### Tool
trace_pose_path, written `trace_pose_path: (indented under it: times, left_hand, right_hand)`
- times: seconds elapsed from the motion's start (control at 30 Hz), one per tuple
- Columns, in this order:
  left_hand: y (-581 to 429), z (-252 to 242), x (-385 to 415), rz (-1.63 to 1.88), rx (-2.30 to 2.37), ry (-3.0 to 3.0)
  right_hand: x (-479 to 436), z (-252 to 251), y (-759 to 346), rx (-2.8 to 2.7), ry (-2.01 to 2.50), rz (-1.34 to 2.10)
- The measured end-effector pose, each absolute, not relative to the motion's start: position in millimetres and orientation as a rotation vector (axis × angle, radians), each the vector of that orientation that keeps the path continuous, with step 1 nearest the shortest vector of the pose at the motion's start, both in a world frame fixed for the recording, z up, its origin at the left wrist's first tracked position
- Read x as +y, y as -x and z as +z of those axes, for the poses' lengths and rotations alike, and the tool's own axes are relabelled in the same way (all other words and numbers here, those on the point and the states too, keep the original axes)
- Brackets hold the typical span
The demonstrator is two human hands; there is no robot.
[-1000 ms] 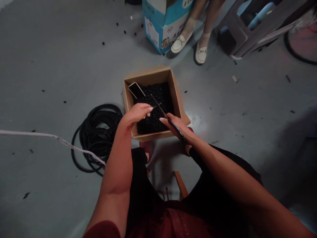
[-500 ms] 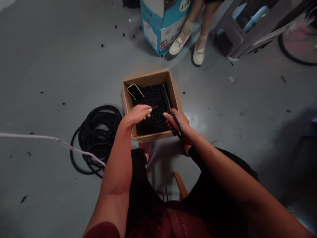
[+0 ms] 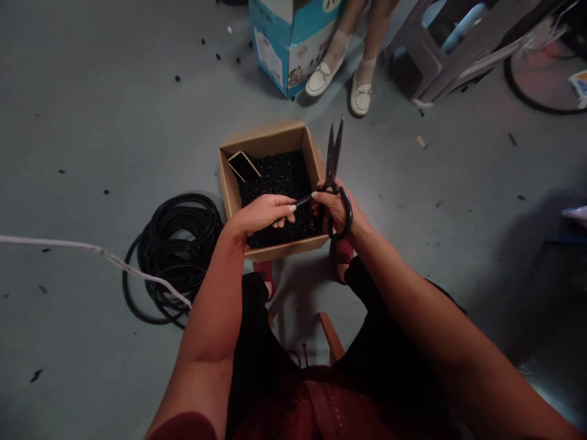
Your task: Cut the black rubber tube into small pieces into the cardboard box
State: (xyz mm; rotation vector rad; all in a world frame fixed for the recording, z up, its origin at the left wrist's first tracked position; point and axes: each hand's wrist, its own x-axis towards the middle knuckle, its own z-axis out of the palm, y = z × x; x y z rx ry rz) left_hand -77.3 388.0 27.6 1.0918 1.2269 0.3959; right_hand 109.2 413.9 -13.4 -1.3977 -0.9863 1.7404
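Observation:
My left hand (image 3: 266, 212) is closed on a thin black strip (image 3: 303, 201), perhaps a piece of tubing, above the cardboard box (image 3: 287, 250). The thumb and finger of my right hand (image 3: 338, 206) touch the strip's other end. Black-handled scissors (image 3: 332, 160) are also in my right hand, blades slightly parted and pointing away from me over the box's right side. Small black pieces (image 3: 282, 174) fill much of the box. A phone-like dark rectangle with a pale edge (image 3: 244, 167) leans in its far left corner.
Coiled black tubing (image 3: 177, 256) lies on the floor at left, a pale cord (image 3: 114, 260) running across it. Beyond the box are a blue carton (image 3: 275, 52), another person's white shoes (image 3: 361, 98) and a grey plastic stool (image 3: 433, 67). Black scraps dot the floor.
The scissors have swung up out of the box and their blades now show parted. My right hand has come to the strip's end, and the strip shows longer between my hands.

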Motion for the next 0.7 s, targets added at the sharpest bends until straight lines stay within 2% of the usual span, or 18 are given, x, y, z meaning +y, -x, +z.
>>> trace_pose_path:
  times: [0.33,0.53,0.7]
  left_hand:
    - [80,22,392,0.364,1.365,-1.255]
    - [98,25,392,0.521,1.443,-1.208]
    - [112,28,391,0.659,1.482,-1.131]
  right_hand:
    - [412,0,-110,-1.224,1.492,1.676]
    - [405,12,-111,-1.533,1.600,1.590]
    - [397,5,-106,-1.690,1.595,1.664]
